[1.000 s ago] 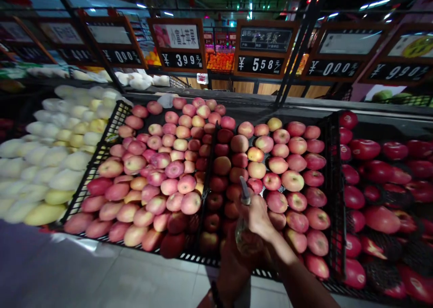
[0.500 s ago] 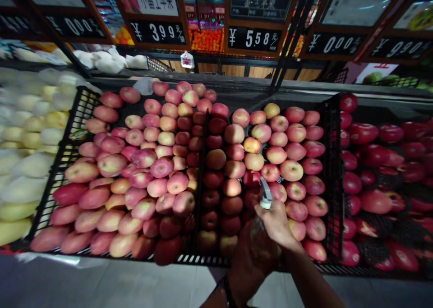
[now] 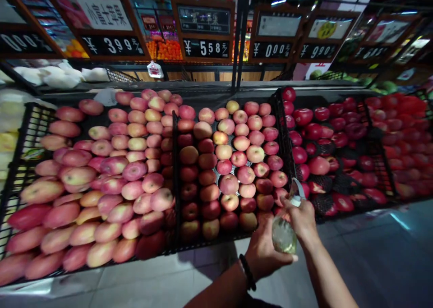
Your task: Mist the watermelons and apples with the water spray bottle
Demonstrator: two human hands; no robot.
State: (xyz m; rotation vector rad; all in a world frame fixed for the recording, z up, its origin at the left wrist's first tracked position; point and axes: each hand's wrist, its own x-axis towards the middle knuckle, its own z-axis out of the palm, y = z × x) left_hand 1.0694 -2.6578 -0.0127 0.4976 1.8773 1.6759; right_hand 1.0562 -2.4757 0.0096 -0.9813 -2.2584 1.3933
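Gripping One Spray Bottle Before Three Apple Crates

Holding steady at the display's front edge, two hands share one clear spray bottle (image 3: pixel 283 233). From the left: three black crates (image 3: pixel 174 132) of apples, pink, pink-yellow, then dark red. The left hand (image 3: pixel 265 249) cups the bottle's body; the right hand (image 3: pixel 302 218) closes around its neck and trigger. Five price signs (image 3: pixel 206 48) hang above.

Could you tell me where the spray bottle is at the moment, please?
In the head view, the spray bottle is low and right of centre, held between the left hand and right hand, just in front of the middle apple crate.
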